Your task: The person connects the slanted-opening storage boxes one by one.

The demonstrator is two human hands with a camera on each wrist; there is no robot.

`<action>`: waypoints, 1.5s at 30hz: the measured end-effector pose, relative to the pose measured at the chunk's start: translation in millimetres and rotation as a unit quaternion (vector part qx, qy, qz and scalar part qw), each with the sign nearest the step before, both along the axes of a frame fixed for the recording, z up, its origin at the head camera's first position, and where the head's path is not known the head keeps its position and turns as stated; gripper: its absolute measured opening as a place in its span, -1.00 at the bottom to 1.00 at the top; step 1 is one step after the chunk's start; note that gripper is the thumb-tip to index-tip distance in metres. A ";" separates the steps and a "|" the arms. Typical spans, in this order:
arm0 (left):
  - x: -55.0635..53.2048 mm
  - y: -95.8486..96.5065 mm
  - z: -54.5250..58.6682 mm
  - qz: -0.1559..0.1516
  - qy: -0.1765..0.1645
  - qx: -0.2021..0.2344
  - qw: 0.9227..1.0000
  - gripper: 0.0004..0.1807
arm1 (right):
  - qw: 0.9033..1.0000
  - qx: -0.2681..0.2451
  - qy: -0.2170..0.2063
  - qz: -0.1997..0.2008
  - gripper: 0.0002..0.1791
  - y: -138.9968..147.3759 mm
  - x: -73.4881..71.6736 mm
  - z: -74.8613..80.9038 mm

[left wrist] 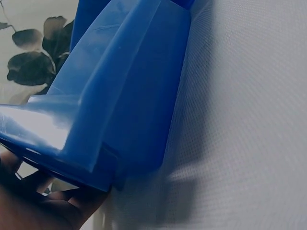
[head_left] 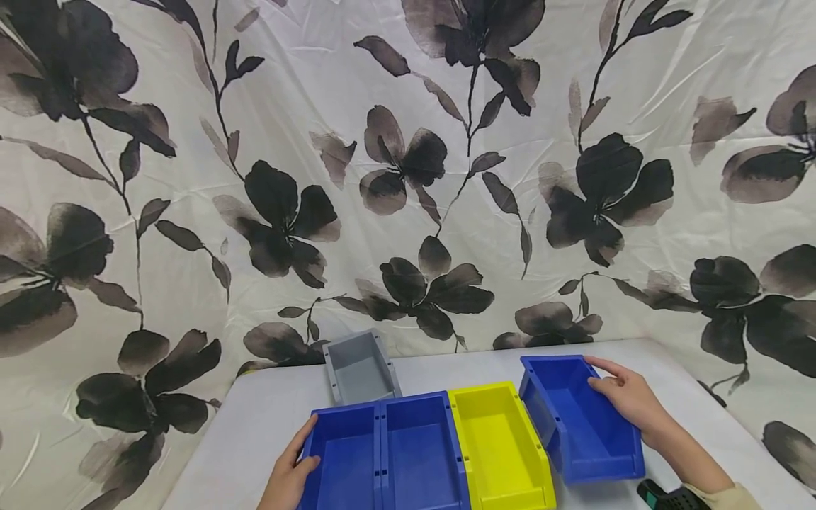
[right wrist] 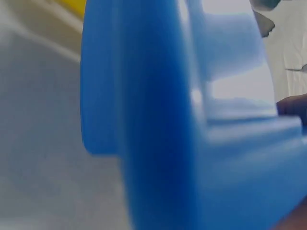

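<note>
My left hand (head_left: 290, 467) grips the outer left side of a blue storage bin (head_left: 347, 450), its thumb over the rim. In the left wrist view, fingers (left wrist: 72, 203) curl under that bin's rim (left wrist: 48, 160). A second blue bin (head_left: 423, 450) sits snug beside it, followed by a yellow bin (head_left: 500, 446). At the right, my right hand (head_left: 627, 400) holds another blue bin (head_left: 583, 414) by its right wall, thumb inside and fingers outside. This bin is skewed, with a narrow gap to the yellow one; its wall (right wrist: 153, 115) fills much of the right wrist view.
Behind the row stands a grey bin (head_left: 362, 368), slightly turned, on the white table (head_left: 268, 407). A floral cloth (head_left: 427, 177) hangs along the table's back edge. By my right forearm is a black object (head_left: 669, 496) with a green patch.
</note>
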State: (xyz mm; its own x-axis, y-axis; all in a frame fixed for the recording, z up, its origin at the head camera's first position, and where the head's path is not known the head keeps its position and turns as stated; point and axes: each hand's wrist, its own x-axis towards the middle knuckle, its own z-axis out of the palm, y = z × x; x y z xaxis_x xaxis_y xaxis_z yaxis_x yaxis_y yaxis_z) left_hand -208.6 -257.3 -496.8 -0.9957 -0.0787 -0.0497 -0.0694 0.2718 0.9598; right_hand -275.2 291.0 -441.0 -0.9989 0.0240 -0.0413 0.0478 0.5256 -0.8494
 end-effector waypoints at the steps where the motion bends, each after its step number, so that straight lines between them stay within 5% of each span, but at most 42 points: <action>1: 0.1 -0.4 -0.8 0.000 -0.003 0.001 1.000 -0.27 | 1.000 0.000 0.008 0.001 -0.34 -1.4 0.1 0.0; 9: -0.7 -0.6 -4.4 0.007 -0.007 -0.011 1.000 -0.27 | 0.998 0.005 0.068 0.010 -0.41 -15.6 -3.0 10.6; 14: -1.0 -0.3 -3.1 0.005 0.000 -0.012 1.000 -0.27 | 0.997 -0.046 0.055 0.012 -0.36 -7.3 -0.9 17.8; 30: -2.1 0.1 -4.2 0.007 0.017 0.007 1.000 -0.28 | 0.995 -0.091 0.024 0.032 -0.31 -7.5 -2.8 10.6; 45: -2.3 1.2 -5.7 0.011 0.017 0.010 1.000 -0.29 | 0.998 -0.050 0.009 0.024 -0.34 -8.6 -2.2 6.6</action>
State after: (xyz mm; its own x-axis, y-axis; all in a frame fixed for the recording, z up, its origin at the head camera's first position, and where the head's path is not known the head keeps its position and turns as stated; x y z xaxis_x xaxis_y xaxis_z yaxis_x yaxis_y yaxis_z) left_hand -210.9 -256.1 -502.6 -0.9949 -0.0997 -0.0177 -0.0424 0.2519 0.9668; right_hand -277.3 282.5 -434.4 -0.9994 -0.0265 -0.0223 0.0084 0.4398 -0.8981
